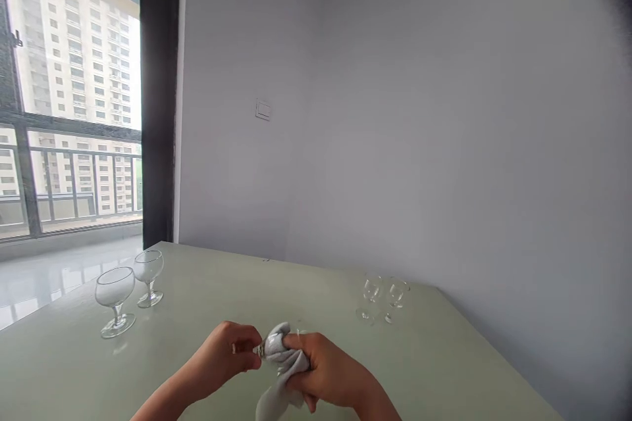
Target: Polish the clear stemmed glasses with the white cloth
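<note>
My left hand [224,355] pinches the thin glass stem [257,350] of a drinking glass, close to the middle of the table's near edge. My right hand [320,371] presses a crumpled grey cloth [281,358] around the upper part of that glass, so its bowl is mostly hidden. The cloth's loose end hangs down below my hands. Two wide stemmed glasses [115,296] [149,271] stand to the far left, and two smaller wine glasses [372,293] [396,294] stand to the right, all out of reach of my fingers.
The pale green table [459,358] has a corner at the back left and meets a grey wall [395,112] on the right. A dark door frame [158,92] and a balcony window [69,79] rise at the left, above a shiny floor [59,273].
</note>
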The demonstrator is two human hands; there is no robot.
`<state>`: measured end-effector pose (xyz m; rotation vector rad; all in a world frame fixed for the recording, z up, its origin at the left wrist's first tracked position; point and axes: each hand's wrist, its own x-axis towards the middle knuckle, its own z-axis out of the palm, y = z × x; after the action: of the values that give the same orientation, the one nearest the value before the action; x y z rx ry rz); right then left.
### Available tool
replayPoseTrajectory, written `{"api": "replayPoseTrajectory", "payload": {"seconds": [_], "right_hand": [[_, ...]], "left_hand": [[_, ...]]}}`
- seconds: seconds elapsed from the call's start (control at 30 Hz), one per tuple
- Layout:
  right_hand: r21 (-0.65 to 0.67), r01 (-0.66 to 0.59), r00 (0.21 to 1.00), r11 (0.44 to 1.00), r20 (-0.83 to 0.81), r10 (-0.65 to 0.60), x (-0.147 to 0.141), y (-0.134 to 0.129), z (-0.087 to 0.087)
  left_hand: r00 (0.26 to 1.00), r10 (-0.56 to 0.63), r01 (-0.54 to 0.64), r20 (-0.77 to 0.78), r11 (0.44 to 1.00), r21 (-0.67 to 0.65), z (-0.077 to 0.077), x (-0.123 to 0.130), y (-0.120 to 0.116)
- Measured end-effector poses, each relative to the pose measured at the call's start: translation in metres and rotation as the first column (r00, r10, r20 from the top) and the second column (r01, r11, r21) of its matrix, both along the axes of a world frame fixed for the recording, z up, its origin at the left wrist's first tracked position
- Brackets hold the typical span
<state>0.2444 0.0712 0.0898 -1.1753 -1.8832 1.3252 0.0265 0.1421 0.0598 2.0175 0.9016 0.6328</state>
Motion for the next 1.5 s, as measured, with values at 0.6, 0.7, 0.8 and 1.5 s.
{"api": "replayPoseTrajectory", "payload": {"seconds": [0.6, 0.7, 0.8, 1.5], "right_hand": [[0.463, -0.014, 0.957, 0.886, 0.263, -0.122, 0.018, -0.014, 0.029], [0.456, 0.031, 0.965, 0.890, 0.217, -0.145, 0.019, -0.014, 0.033], [0.455, 0.178, 0.949, 0.872, 0.154, -0.274, 0.034, -0.007, 0.030], [0.737, 0.469, 0.755, 0.486, -0.049, -0.654, -0.036, 0.003, -0.032]], "left_hand": [[0.897, -0.127, 0.362, 0.424, 0.761, -0.539, -0.027, 0.018, -0.002], [0.889, -0.111, 0.365, 0.445, 0.759, -0.540, -0.028, 0.017, -0.001], [0.872, -0.096, 0.373, 0.481, 0.767, -0.522, -0.028, 0.016, -0.001], [0.703, 0.244, 0.296, 0.668, 0.753, -0.588, -0.042, 0.073, -0.032]]}}
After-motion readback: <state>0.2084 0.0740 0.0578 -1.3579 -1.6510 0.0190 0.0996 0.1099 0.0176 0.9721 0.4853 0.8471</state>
